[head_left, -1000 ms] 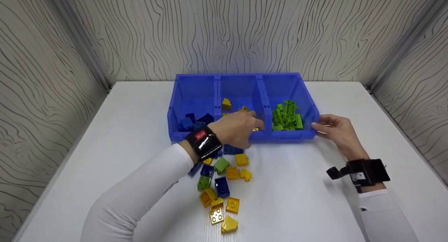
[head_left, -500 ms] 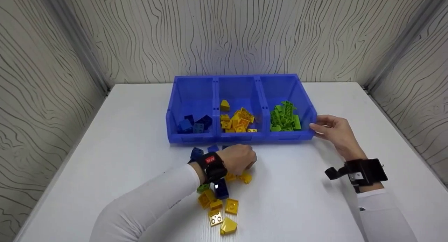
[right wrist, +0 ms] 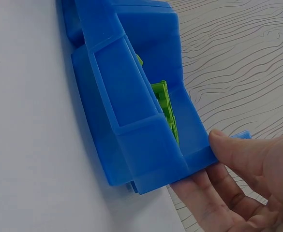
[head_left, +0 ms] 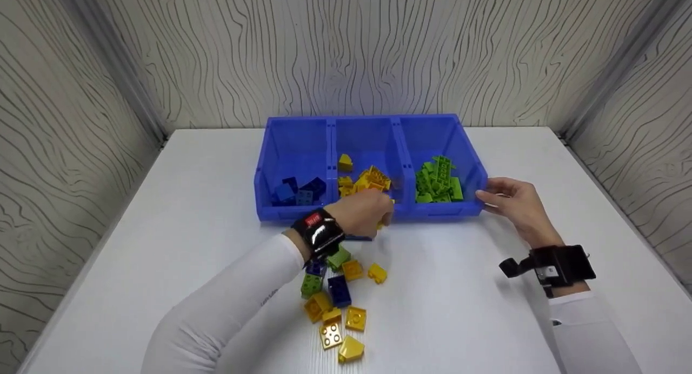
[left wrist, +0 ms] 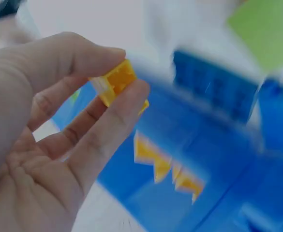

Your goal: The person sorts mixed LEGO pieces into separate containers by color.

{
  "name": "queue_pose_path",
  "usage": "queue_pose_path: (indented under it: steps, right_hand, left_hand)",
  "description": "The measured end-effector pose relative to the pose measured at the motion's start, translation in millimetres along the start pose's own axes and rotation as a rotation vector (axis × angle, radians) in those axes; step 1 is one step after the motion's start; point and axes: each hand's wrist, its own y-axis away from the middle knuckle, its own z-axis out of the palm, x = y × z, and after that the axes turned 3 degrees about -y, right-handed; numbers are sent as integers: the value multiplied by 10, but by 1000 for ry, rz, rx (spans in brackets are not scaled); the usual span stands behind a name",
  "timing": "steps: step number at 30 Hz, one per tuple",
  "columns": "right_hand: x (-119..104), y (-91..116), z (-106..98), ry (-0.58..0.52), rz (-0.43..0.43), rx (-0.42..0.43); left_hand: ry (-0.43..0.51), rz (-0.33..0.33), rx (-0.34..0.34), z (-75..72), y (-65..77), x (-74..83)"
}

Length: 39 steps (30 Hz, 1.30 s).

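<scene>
My left hand (head_left: 361,212) pinches a yellow toy brick (left wrist: 119,79) between thumb and fingers, over the front edge of the middle compartment of the blue bin (head_left: 448,211). Yellow bricks (head_left: 373,178) fill part of that compartment, dark blue bricks (head_left: 304,193) lie in the left one, and green bricks (head_left: 440,179) in the right one. At the bin's right side, my right hand (head_left: 516,206) grips the side wall (right wrist: 197,162), thumb on one side and fingers on the other. The left forearm and hand hide some loose bricks in the head view.
Loose bricks lie on the white table (head_left: 459,304) before the bin, among them a dark blue brick (head_left: 339,291), a green brick (head_left: 311,285) and a yellow sloped brick (head_left: 351,349). A patterned wall panel (head_left: 367,49) stands behind the bin.
My left hand went from the middle compartment down to the loose bricks, and has come back up to the bin's front with a yellow brick. The right hand stays on the bin.
</scene>
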Motion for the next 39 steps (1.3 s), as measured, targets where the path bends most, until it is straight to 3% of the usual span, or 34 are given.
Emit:
queue_pose_path:
  steps: [5,8,13,16,23,30,34,39]
  right_hand:
    - [-8,4,-4,16,-10,-3]
    - [-12,1,0,31,-8,-3]
    - [-22,-8,22,20,-1,-3]
    - [-27,-11,30,20,1,-6]
    - [-15,-11,0,15,1,6]
    - [-18,7,5,12,0,7]
    - [-1,-5,13,2,-2,0]
    - [10,-13,16,21,2,0]
  left_hand:
    - [40,-80,141,-260,-83,-181]
    - [50,-149,167,-319,-153,-278]
    - [9,-297,114,-268,-285,-414]
    - [-15,-326,79,-230,-293,-434]
    - [-93,-268,62,-324,-142,-313]
    - [-216,-107,27,-410,226,105]
    - [-250,-32,-37,-290,360,338]
    - [-245,43,-137,65,342,466]
